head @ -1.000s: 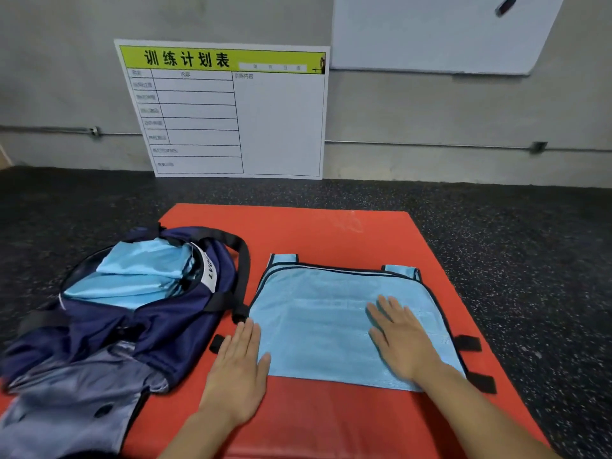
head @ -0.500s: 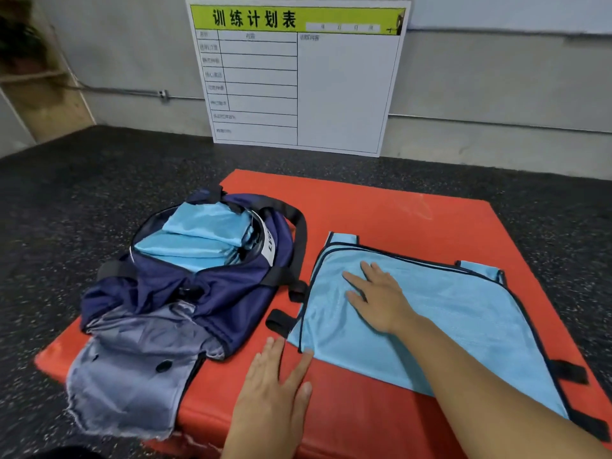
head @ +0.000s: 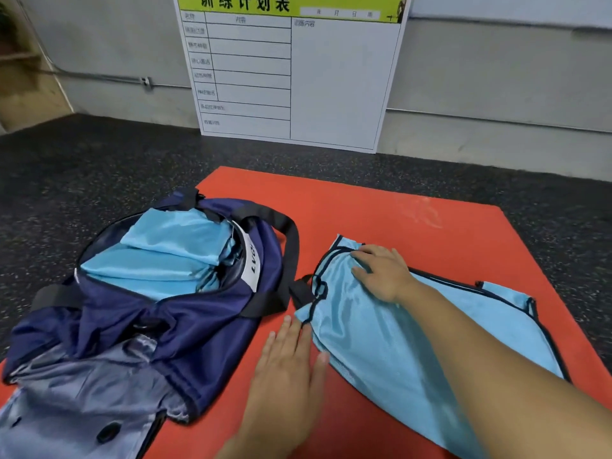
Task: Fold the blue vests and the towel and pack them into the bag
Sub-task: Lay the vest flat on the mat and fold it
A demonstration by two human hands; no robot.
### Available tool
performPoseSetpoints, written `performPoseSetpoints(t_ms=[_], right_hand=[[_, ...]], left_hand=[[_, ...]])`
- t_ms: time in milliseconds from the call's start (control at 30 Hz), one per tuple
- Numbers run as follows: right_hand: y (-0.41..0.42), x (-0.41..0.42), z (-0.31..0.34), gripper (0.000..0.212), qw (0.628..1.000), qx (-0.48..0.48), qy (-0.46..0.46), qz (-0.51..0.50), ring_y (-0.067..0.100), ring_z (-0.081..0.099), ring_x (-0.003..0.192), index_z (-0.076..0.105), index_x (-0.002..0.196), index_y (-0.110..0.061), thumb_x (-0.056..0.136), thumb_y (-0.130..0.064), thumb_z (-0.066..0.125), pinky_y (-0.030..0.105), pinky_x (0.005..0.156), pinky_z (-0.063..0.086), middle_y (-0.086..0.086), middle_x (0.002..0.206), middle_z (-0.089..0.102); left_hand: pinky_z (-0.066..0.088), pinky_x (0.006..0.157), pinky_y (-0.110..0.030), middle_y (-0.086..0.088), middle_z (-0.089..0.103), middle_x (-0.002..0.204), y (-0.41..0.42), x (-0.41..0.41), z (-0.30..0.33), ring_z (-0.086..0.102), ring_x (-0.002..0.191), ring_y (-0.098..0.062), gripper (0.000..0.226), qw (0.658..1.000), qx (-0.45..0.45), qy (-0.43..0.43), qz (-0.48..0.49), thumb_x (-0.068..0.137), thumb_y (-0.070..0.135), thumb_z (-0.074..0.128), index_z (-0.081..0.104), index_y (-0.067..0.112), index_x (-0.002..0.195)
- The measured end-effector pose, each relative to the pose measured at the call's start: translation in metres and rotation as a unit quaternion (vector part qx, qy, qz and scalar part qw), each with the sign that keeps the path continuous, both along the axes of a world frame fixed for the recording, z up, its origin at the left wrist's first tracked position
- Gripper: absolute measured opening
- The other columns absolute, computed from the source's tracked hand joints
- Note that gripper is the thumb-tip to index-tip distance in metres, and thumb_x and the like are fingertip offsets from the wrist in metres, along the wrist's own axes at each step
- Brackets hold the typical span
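A person kneels or stands over a red mat (head: pixel 381 207) laid on a dark speckled floor, seen from a camera on their head. On the mat's left lies an open navy bag (head: pixel 198 313), its mouth facing up, with folded light-blue fabric (head: pixel 159 256) already packed inside, most likely the earlier vests, though whether the towel is among them cannot be told. Just right of the bag, touching its black strap, lies another blue vest (head: pixel 381 332) with dark trim, partly gathered toward its left side.

The right hand (head: pixel 384 273) reaches across the vest to its far left corner; its fingers curl into the bunched fabric near the neckline, a grip that seems to pinch the cloth so the edge can be drawn over for a fold. The left hand (head: pixel 288 362) lies flat on the mat, fingers straight and lightly spread, fingertips touching the vest's near left edge, probably to pin it so the slippery fabric does not slide.

A white planning board (head: pixel 291 71) with a green header leans against the grey wall behind.
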State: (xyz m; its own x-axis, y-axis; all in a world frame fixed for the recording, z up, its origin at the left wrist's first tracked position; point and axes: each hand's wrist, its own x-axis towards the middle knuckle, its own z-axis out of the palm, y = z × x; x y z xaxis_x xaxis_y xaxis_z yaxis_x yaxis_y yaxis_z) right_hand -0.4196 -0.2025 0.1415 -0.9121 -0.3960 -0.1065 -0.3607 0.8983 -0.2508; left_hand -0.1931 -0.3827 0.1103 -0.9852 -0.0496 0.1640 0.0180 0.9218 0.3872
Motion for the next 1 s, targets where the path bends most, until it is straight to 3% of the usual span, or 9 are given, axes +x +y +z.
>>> performPoseSetpoints(t_ms=[33, 100, 233, 367, 500, 633, 733, 867, 1000], right_hand=[[0.005, -0.005, 0.000, 0.051, 1.000, 0.007, 0.006, -0.013, 0.017, 0.019, 0.152, 0.037, 0.156, -0.031, 0.107, -0.046, 0.036, 0.048, 0.127, -0.001, -0.008, 0.162, 0.030], [0.021, -0.015, -0.001, 0.052, 0.998, 0.022, 0.019, -0.046, 0.018, 0.022, 0.151, 0.038, 0.156, -0.028, 0.107, -0.047, 0.034, 0.046, 0.126, 0.005, -0.008, 0.161, 0.032], [0.071, -0.034, -0.009, 0.049, 0.988, 0.044, 0.050, -0.139, 0.023, 0.036, 0.141, 0.052, 0.140, -0.026, 0.105, -0.049, 0.028, 0.045, 0.119, 0.024, -0.003, 0.152, 0.042], [0.121, -0.043, -0.013, 0.052, 0.971, 0.040, 0.042, -0.232, 0.028, 0.035, 0.142, 0.049, 0.144, -0.024, 0.106, -0.050, 0.025, 0.045, 0.118, 0.027, 0.000, 0.156, 0.037], [0.161, -0.041, -0.009, 0.055, 0.965, 0.026, 0.040, -0.257, 0.032, 0.030, 0.145, 0.038, 0.154, -0.033, 0.106, -0.054, 0.023, 0.046, 0.118, 0.028, -0.002, 0.162, 0.030], [0.197, -0.007, -0.014, 0.054, 0.977, -0.013, 0.043, -0.209, 0.027, 0.021, 0.153, 0.030, 0.156, -0.046, 0.104, -0.060, 0.028, 0.047, 0.123, 0.021, -0.006, 0.169, 0.017], [0.217, 0.037, -0.024, 0.062, 0.987, 0.015, 0.030, -0.155, 0.021, 0.011, 0.157, 0.022, 0.158, -0.049, 0.099, -0.069, 0.023, 0.043, 0.126, 0.015, -0.004, 0.171, 0.009], [0.236, 0.097, -0.033, 0.100, 0.986, 0.016, 0.036, -0.162, 0.018, 0.010, 0.157, 0.027, 0.157, -0.045, 0.076, -0.090, -0.012, 0.038, 0.128, 0.010, -0.001, 0.170, 0.015], [0.251, 0.146, -0.033, 0.082, 0.979, -0.005, 0.051, -0.195, 0.021, 0.028, 0.151, 0.042, 0.153, -0.038, 0.088, -0.075, 0.009, 0.038, 0.125, 0.022, 0.002, 0.164, 0.034]], left_hand=[[0.000, 0.125, -0.025, 0.008, 0.019, 0.167, 0.000, -0.015, 0.003, 0.006, 0.155, -0.007, 0.081, 1.000, 0.005, -0.015, -0.004, 0.092, 0.063, 0.003, 0.027, 0.026, 0.159], [0.007, 0.125, -0.030, 0.006, 0.013, 0.169, 0.001, -0.047, 0.008, -0.001, 0.156, -0.008, 0.088, 0.999, 0.018, -0.027, 0.002, 0.088, 0.066, -0.004, 0.021, 0.024, 0.161], [0.023, 0.121, -0.039, 0.002, 0.010, 0.170, 0.008, -0.117, 0.015, 0.000, 0.156, -0.011, 0.068, 0.997, 0.037, -0.064, 0.030, 0.103, 0.058, 0.021, 0.025, 0.019, 0.159], [0.004, 0.126, -0.037, -0.006, 0.001, 0.170, 0.019, -0.182, 0.016, -0.002, 0.157, -0.019, 0.069, 0.996, 0.010, -0.088, 0.005, 0.106, 0.052, 0.023, 0.014, 0.012, 0.162], [-0.004, 0.126, -0.037, -0.007, -0.012, 0.169, 0.027, -0.211, 0.013, -0.009, 0.156, -0.020, 0.068, 0.995, -0.028, -0.091, -0.010, 0.107, 0.051, 0.019, 0.004, 0.016, 0.163], [-0.010, 0.123, -0.031, -0.002, -0.015, 0.169, 0.044, -0.175, 0.001, -0.013, 0.156, -0.015, 0.076, 0.996, -0.040, -0.054, -0.052, 0.099, 0.060, 0.006, 0.001, 0.019, 0.162], [-0.014, 0.121, -0.026, 0.005, -0.011, 0.168, 0.059, -0.131, -0.005, -0.012, 0.155, -0.009, 0.088, 0.991, -0.029, -0.023, -0.127, 0.088, 0.067, -0.003, 0.002, 0.020, 0.162], [-0.001, 0.124, -0.032, 0.006, 0.008, 0.168, 0.072, -0.078, -0.022, -0.002, 0.155, -0.006, 0.075, 0.973, -0.062, 0.012, -0.224, 0.100, 0.061, 0.017, 0.018, 0.019, 0.162], [0.017, 0.119, -0.032, 0.006, 0.029, 0.164, 0.080, -0.029, -0.022, 0.023, 0.152, -0.007, 0.060, 0.946, -0.105, 0.036, -0.305, 0.106, 0.052, 0.028, 0.036, 0.023, 0.157]])
